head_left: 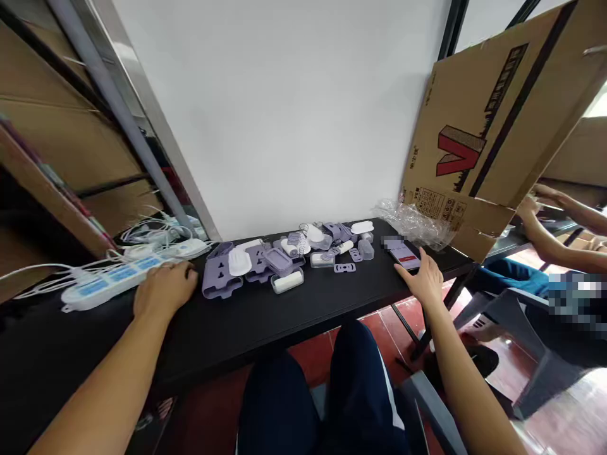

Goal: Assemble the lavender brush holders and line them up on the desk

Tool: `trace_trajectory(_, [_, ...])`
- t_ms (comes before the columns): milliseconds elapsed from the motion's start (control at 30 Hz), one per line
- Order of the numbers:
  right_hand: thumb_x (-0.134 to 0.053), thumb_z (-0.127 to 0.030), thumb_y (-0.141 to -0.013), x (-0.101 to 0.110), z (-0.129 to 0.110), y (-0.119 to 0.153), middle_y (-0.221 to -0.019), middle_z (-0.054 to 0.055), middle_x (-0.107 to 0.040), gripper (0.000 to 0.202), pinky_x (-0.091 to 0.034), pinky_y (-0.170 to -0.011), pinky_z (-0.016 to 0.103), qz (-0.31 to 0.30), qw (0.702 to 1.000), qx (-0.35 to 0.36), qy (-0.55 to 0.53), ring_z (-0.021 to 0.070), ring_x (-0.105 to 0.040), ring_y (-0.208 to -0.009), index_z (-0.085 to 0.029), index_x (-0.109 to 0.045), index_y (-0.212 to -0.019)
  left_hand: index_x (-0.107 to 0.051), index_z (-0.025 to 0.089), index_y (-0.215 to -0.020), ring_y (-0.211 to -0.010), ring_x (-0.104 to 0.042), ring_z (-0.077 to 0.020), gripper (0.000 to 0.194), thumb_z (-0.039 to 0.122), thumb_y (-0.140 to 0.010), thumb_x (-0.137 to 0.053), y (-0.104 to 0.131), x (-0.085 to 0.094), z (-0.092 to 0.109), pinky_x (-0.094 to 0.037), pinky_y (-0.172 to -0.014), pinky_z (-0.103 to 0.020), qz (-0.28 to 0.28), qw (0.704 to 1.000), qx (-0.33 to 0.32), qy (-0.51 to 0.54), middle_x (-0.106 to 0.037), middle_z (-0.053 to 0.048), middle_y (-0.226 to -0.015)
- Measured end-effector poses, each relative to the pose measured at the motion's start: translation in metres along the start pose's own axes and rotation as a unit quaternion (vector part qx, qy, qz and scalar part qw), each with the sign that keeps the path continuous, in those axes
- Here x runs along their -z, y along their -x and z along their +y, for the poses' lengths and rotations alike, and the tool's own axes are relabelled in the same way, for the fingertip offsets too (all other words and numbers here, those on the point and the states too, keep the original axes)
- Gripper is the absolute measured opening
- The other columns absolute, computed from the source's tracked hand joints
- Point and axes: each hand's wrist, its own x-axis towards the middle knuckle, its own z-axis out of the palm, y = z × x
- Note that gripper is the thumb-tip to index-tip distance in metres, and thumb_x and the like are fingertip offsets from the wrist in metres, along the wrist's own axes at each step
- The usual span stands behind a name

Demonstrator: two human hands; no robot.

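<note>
Left hand rests loosely curled beside one long white plastic power strip; right hand spreads beside one rectangular phone.

Big cardboard box with a red V is standing by the bench, crinkly clear plastic is bunching up beside it, and another person's arms are showing past the box's right edge.

Bare black tabletop in front, purple parts blocking behind
</note>
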Motion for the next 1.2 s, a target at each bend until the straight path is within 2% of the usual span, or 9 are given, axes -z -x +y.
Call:
trace_trajectory(167, [-0.051, -0.061, -0.095, -0.004, -0.042, 0.039, -0.151, 0.021, -0.049, 0.07, -0.038, -0.113, 0.054, 0.001, 0.989, 0.15, 0.004, 0.0372, -0.045, -0.141, -0.018, -0.049, -0.151, -0.042, 0.02, -0.155, -0.134, -0.05, -0.0394, 0.066, 0.047, -0.097, -0.029, -0.009, -0.014, -0.003, -0.047, -0.105, -0.048, 0.058, 0.996, 0.045, 0.044, -0.051, -0.016, -0.155])
trace_trajectory(333, [-0.049, -0.054, -0.098, -0.019, -0.101, 0.069, -0.142, 0.019, -0.057, 0.059, -0.045, -0.108, 0.055, -0.007, 0.969, 0.245, -0.039, 0.0365, -0.051, -0.135, -0.019, -0.053, -0.145, -0.042, 0.016, -0.157, -0.15, -0.034, -0.0409, 0.068, 0.048, -0.097, -0.036, 0.0, -0.013, -0.001, -0.037, -0.115, -0.058, 0.033, 0.993, 0.024, 0.115, -0.036, -0.017, -0.166])
trace_trajectory(533, [-0.05, -0.053, -0.1, -0.022, -0.173, 0.073, -0.144, 0.02, -0.055, 0.055, -0.047, -0.108, 0.056, -0.014, 0.925, 0.366, -0.103, 0.0367, -0.052, -0.135, -0.019, -0.056, -0.143, -0.056, 0.015, -0.146, -0.145, -0.039, -0.0396, 0.058, 0.041, -0.096, -0.04, 0.007, -0.009, 0.003, -0.038, -0.113, -0.057, 0.071, 0.984, 0.029, 0.16, -0.042, -0.019, -0.162])
trace_trajectory(667, [-0.05, -0.049, -0.102, -0.027, -0.209, 0.078, -0.139, 0.018, -0.059, 0.047, -0.048, -0.106, 0.053, -0.046, 0.882, 0.44, -0.16, 0.0335, -0.056, -0.13, -0.02, -0.06, -0.137, -0.066, 0.015, -0.134, -0.139, -0.046, -0.0394, 0.049, 0.034, -0.096, -0.041, 0.007, -0.012, 0.0, -0.037, -0.112, -0.058, 0.103, 0.973, -0.005, 0.207, -0.057, -0.02, -0.148])
trace_trajectory(800, [-0.052, -0.041, -0.101, -0.031, -0.227, 0.089, -0.132, 0.018, -0.062, 0.046, -0.052, -0.1, 0.051, -0.089, 0.855, 0.489, -0.149, 0.0333, -0.062, -0.119, -0.017, -0.057, -0.14, -0.07, 0.02, -0.128, -0.126, -0.059, -0.0326, 0.044, 0.03, -0.095, -0.042, 0.0, -0.015, -0.011, -0.046, -0.107, -0.048, 0.086, 0.952, -0.014, 0.293, -0.068, -0.013, -0.133])
trace_trajectory(933, [-0.052, -0.036, -0.101, -0.03, -0.231, 0.094, -0.129, 0.016, -0.064, 0.047, -0.054, -0.094, 0.047, -0.119, 0.844, 0.505, -0.139, 0.0326, -0.063, -0.117, -0.018, -0.052, -0.144, -0.055, 0.024, -0.148, -0.128, -0.06, -0.0253, 0.063, 0.015, -0.088, -0.042, -0.008, -0.019, -0.013, -0.047, -0.11, -0.04, 0.092, 0.938, -0.048, 0.332, -0.066, -0.009, -0.139])
trace_trajectory(1033, [-0.052, -0.035, -0.101, -0.029, -0.231, 0.094, -0.127, 0.016, -0.065, 0.047, -0.054, -0.094, 0.047, -0.132, 0.847, 0.498, -0.131, 0.0329, -0.062, -0.117, -0.019, -0.052, -0.145, -0.058, 0.029, -0.147, -0.138, -0.053, -0.0302, 0.07, 0.011, -0.081, -0.046, -0.011, -0.022, -0.005, -0.041, -0.116, -0.047, 0.076, 0.942, -0.093, 0.313, -0.057, -0.006, -0.152])
trace_trajectory(1133, [-0.052, -0.035, -0.101, -0.027, -0.232, 0.093, -0.126, 0.015, -0.066, 0.047, -0.051, -0.096, 0.047, -0.138, 0.851, 0.489, -0.131, 0.0323, -0.062, -0.115, -0.02, -0.052, -0.145, -0.062, 0.03, -0.142, -0.136, -0.053, -0.0388, 0.062, 0.016, -0.083, -0.048, -0.012, -0.025, -0.001, -0.043, -0.11, -0.058, 0.05, 0.961, -0.078, 0.261, -0.058, -0.009, -0.151])
trace_trajectory(1200, [-0.053, -0.035, -0.1, -0.026, -0.232, 0.093, -0.125, 0.015, -0.066, 0.047, -0.05, -0.097, 0.046, -0.134, 0.855, 0.484, -0.13, 0.0315, -0.061, -0.114, -0.019, -0.053, -0.144, -0.064, 0.026, -0.139, -0.135, -0.053, -0.0402, 0.057, 0.018, -0.086, -0.047, -0.012, -0.025, -0.004, -0.044, -0.107, -0.059, 0.054, 0.963, -0.063, 0.256, -0.059, -0.012, -0.148])
